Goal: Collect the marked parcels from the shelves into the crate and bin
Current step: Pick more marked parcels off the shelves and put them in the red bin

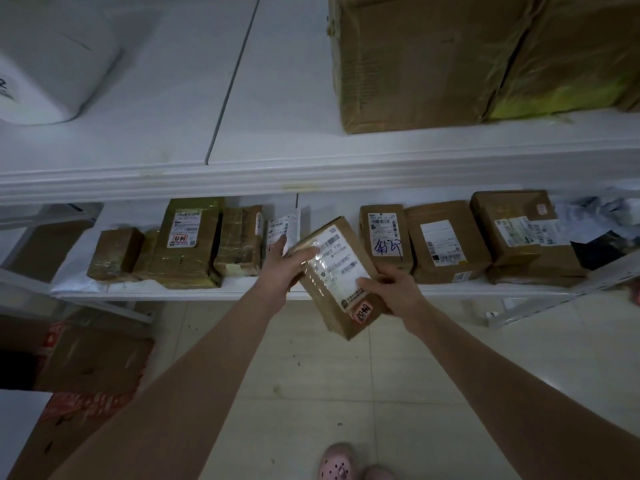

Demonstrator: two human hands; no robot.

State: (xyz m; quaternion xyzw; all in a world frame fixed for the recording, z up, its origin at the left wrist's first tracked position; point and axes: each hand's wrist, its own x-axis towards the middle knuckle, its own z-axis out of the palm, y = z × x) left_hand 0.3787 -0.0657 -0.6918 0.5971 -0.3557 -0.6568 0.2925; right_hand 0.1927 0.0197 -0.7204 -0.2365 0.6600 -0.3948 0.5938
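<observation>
**Parcel in hand at the shelving.** Both hands grip one cardboard parcel [337, 275], held tilted in the air just in front of the lower shelf [207, 293] and clear of its row of boxes. The left hand [285, 268] closes its fingers over the parcel's upper-left end. The right hand [393, 289] clamps the lower-right edge, thumb pressed on the white label, the other fingers curled underneath. A red sticker [363, 311] sits at the parcel's near corner (the label's print is too blurred to read). Left of the parcel, on the shelf, stands a taped box [187, 237] bearing a similar red sticker. Right of the parcel is a box with blue handwriting [385, 237], then two more labelled boxes. Above the parcel, the upper shelf [277, 168] carries a large film-wrapped carton [415, 64]. Below and left of the parcel, brown floor cartons [86, 358] lie on pale tiles.
</observation>
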